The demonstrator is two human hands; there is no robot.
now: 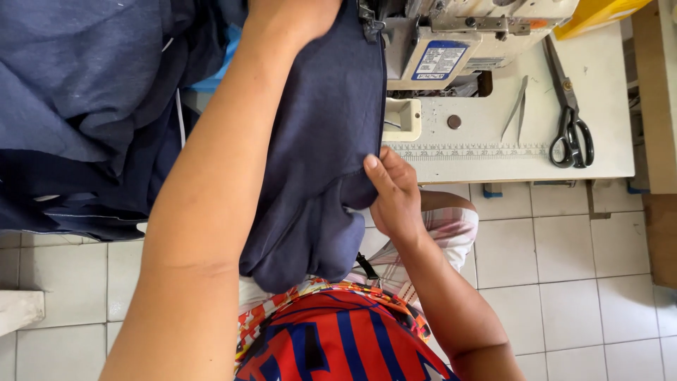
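Note:
A piece of dark navy fabric (321, 148) runs from the sewing machine (451, 39) down over my lap. My right hand (395, 194) pinches the fabric's right edge near the table's front edge. My left hand (293, 15) reaches far forward and rests on top of the fabric beside the machine's needle area; its fingers are cut off by the frame's top edge. My left forearm crosses the cloth diagonally.
Black-handled scissors (570, 116) and metal tweezers (517, 109) lie on the white machine table (599, 77), which has a printed ruler along its front. A heap of navy cloth (84, 106) is piled at left. A yellow bin (596, 13) sits top right. White floor tiles lie below.

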